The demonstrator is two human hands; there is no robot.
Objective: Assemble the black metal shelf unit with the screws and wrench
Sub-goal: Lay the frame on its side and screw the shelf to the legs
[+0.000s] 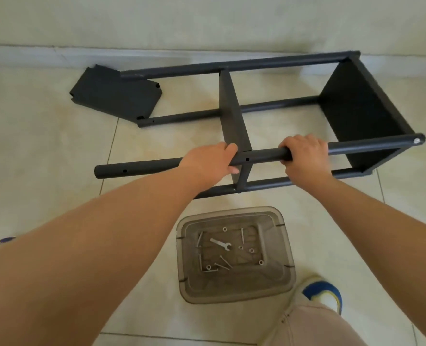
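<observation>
On the tiled floor, both hands, left hand (210, 158) and right hand (304, 156), grip the shelf unit (256, 156) pole (no legible writing).

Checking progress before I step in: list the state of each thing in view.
shelf unit: on its side, two panels fitted
loose shelf panel: flat on floor, unattached
near upper pole: gripped by both hands
left hand: gripping pole
right hand: gripping pole
wrench: in plastic container, unused
screws: loose in container
</observation>
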